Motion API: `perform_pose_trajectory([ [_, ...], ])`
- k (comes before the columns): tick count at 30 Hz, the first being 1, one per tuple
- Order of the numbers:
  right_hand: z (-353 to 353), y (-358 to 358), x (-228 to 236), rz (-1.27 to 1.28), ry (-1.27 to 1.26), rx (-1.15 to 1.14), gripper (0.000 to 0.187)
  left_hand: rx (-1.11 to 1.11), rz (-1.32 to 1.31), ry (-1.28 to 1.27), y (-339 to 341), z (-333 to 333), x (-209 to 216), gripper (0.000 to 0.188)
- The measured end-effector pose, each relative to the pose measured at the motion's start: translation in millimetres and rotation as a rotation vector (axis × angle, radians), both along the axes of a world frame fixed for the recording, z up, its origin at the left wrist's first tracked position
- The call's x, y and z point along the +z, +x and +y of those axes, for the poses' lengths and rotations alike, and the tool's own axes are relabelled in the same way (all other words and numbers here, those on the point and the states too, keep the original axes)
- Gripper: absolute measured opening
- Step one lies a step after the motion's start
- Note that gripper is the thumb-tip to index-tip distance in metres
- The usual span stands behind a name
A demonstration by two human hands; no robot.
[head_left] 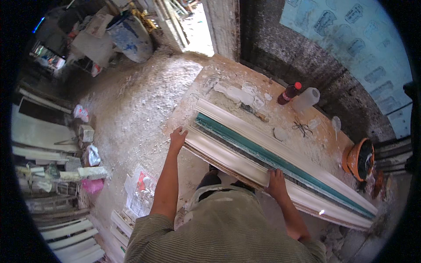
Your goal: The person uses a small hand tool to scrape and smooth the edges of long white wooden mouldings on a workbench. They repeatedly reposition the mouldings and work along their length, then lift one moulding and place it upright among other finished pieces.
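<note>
The right half of the frame is largely taken up by a dusty table point(258, 81). From centre left to lower right, a white moulding point(228, 154) is stretched slantwise, with a green strip point(263, 152) placed alongside. An orange bucket point(350, 158) is seen at far right, and a red-capped bottle point(288, 94) at upper right. The moulding's lower edge is gripped by the right hand's point(276, 183) bent fingers, below centre; its upper-left end is held in the left hand's point(177, 138) curled fingers.
</note>
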State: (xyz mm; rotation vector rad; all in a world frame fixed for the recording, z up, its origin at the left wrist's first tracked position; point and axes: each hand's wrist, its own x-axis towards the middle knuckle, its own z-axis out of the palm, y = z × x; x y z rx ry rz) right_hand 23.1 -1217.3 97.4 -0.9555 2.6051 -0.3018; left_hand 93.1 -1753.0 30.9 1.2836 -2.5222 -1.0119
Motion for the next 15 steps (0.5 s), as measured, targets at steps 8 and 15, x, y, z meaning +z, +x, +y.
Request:
perform_pose_trajectory([
  [8,-15.1,2.0,6.6,-0.010,0.141,-0.111,0.093,0.065,0.242,0.517,4.4,-23.0,-1.2,0.038],
  [15,-21.9,-3.8,10.7,-0.026,0.165,-0.163,0.090,-0.020,0.282,0.535,-10.9,-31.3,-11.4,0.034],
])
